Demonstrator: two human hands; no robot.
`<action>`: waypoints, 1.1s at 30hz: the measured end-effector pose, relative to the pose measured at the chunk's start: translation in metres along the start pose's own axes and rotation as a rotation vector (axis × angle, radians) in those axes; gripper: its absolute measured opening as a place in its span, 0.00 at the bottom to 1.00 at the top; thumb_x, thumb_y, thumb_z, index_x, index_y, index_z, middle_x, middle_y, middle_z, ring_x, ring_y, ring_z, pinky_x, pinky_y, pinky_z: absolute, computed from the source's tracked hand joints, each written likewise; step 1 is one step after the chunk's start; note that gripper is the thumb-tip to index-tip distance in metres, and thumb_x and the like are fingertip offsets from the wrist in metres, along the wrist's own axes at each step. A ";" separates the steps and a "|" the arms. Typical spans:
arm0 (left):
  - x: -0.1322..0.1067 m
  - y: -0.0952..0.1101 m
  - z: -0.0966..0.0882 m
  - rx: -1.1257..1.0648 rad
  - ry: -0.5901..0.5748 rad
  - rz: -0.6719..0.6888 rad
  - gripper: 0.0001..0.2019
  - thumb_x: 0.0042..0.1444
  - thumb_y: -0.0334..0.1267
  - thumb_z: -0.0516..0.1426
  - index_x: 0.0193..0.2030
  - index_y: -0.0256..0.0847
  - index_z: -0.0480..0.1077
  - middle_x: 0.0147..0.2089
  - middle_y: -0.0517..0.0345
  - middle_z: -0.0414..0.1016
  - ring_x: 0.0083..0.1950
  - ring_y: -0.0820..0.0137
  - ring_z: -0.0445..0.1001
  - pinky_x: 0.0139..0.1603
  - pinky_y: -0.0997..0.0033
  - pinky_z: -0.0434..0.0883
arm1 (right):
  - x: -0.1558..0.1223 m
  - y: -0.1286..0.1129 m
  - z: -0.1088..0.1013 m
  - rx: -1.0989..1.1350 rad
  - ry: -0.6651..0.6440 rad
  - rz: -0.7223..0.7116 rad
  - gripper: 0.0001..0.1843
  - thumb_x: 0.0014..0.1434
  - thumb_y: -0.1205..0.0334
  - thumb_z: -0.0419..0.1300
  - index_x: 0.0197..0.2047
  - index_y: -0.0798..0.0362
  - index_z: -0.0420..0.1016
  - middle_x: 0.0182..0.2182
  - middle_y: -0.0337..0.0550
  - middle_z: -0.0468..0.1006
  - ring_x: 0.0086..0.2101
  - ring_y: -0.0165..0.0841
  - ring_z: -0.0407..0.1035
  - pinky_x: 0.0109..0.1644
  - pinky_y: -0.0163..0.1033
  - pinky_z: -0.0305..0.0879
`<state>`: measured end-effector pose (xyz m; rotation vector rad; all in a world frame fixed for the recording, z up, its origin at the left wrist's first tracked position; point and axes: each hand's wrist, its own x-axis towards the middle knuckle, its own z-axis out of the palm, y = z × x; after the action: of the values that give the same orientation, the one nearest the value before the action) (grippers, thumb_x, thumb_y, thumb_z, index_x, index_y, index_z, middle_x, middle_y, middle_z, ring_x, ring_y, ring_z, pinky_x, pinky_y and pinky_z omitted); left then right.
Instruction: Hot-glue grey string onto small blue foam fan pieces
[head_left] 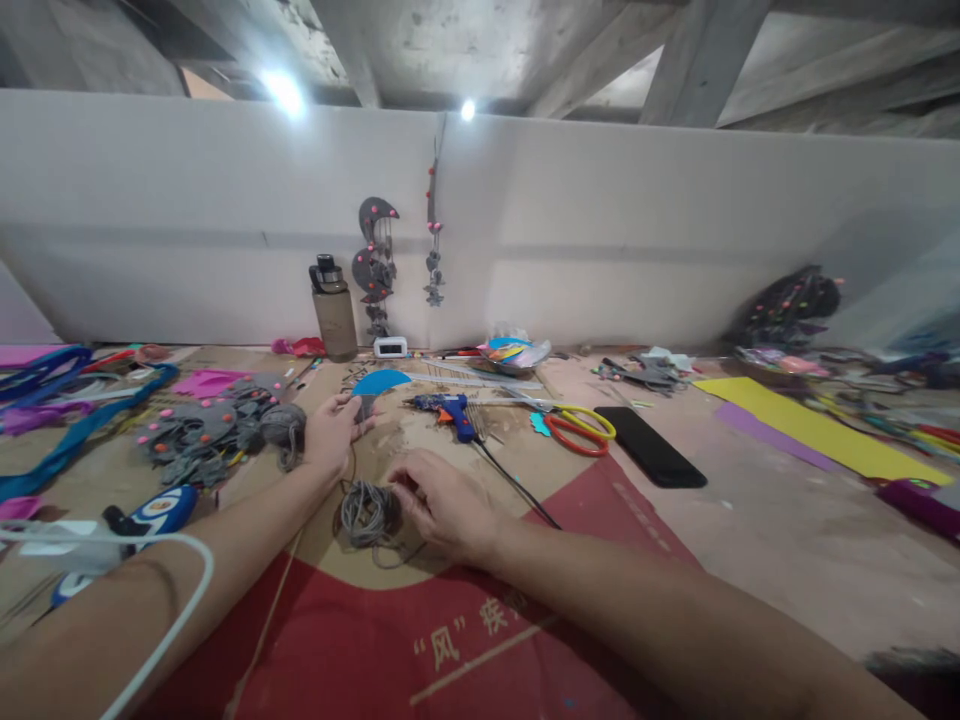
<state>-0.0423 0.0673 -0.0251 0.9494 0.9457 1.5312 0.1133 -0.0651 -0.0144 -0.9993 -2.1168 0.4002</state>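
My left hand [332,432] has its fingers closed around a small grey piece [365,408], just below a blue half-round piece [381,381]. A strand of grey yarn runs from that hand down to a loose ball of grey yarn [365,514] on the cardboard. Beside this ball, my right hand [442,508] is curled with thumb and forefinger pinched at the yarn on its right side. Ahead of my right hand lies a blue hot glue gun [455,415]. Scissors [581,430] with red and yellow handles rest to its right.
A black phone [650,447] and a yellow sheet [817,425] lie to the right. Grey felt pieces with pink dots [202,425] are piled on the left. At the back stand a bottle [334,315] and a small white clock [390,347]. A white cable [202,570] crosses my left forearm.
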 end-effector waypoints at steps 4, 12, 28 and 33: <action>-0.001 -0.001 -0.001 0.026 -0.012 -0.006 0.08 0.45 0.34 0.61 0.31 0.36 0.66 0.27 0.54 0.75 0.28 0.71 0.76 0.28 0.73 0.75 | -0.001 0.001 0.000 -0.009 -0.014 -0.066 0.07 0.58 0.68 0.50 0.38 0.53 0.67 0.35 0.44 0.71 0.37 0.32 0.63 0.43 0.38 0.61; -0.002 0.000 -0.001 0.025 -0.008 0.017 0.10 0.44 0.35 0.62 0.32 0.36 0.67 0.27 0.56 0.75 0.28 0.72 0.76 0.28 0.73 0.76 | -0.005 0.001 -0.007 0.052 0.008 -0.038 0.07 0.59 0.68 0.49 0.39 0.52 0.66 0.35 0.44 0.71 0.37 0.31 0.64 0.42 0.37 0.62; -0.011 0.011 0.003 -0.027 0.071 0.037 0.08 0.44 0.33 0.61 0.30 0.35 0.65 0.28 0.55 0.75 0.29 0.70 0.77 0.30 0.72 0.76 | -0.007 0.002 -0.007 0.119 0.136 -0.012 0.08 0.59 0.68 0.49 0.39 0.53 0.67 0.34 0.43 0.71 0.36 0.30 0.65 0.42 0.35 0.62; -0.008 0.006 0.000 -0.018 0.077 0.012 0.08 0.43 0.32 0.60 0.30 0.35 0.65 0.26 0.56 0.74 0.28 0.70 0.76 0.28 0.72 0.76 | -0.001 0.005 -0.016 0.095 0.147 0.061 0.08 0.60 0.65 0.49 0.39 0.53 0.68 0.34 0.43 0.71 0.37 0.31 0.65 0.42 0.36 0.62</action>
<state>-0.0429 0.0591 -0.0201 0.8900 0.9801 1.5935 0.1280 -0.0637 -0.0072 -1.0086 -1.9222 0.4392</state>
